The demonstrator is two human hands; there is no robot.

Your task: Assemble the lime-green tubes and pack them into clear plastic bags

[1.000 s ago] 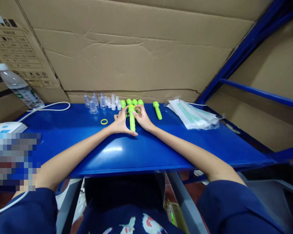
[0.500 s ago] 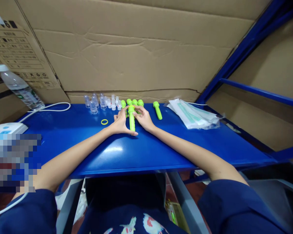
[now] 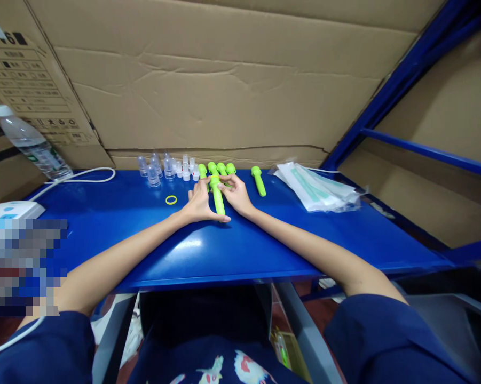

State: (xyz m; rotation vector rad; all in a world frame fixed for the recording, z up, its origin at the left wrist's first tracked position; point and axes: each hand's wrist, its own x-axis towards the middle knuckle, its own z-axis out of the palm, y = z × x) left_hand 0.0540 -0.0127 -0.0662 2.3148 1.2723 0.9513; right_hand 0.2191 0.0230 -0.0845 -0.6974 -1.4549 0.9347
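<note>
Both hands hold a lime-green torch-shaped piece [image 3: 218,201] with a wider head and a ridged handle. A yellow band [image 3: 215,177] shows at its head end. My left hand [image 3: 199,204] is closed on it, the thumb under the handle's near end and the fingers up by the head. Thumb and fingers of my right hand [image 3: 237,195] pinch it just below the head. Behind the hands stand several more lime-green pieces [image 3: 221,168], partly hidden. Another green piece [image 3: 259,181] lies apart to the right. Left of my left hand, a yellow ring [image 3: 171,200] rests flat.
Several clear plastic caps [image 3: 154,176] and small whitish parts [image 3: 186,169] stand at the back of the blue table [image 3: 240,250]. Plastic bags [image 3: 318,186] lie at right. A water bottle [image 3: 34,146], a power strip [image 3: 14,210] and its cable are at left. Cardboard [image 3: 240,80] walls the back.
The near end of the green piece has swung slightly right and toward me, my left thumb moving with it. My right hand keeps nearly the same place.
</note>
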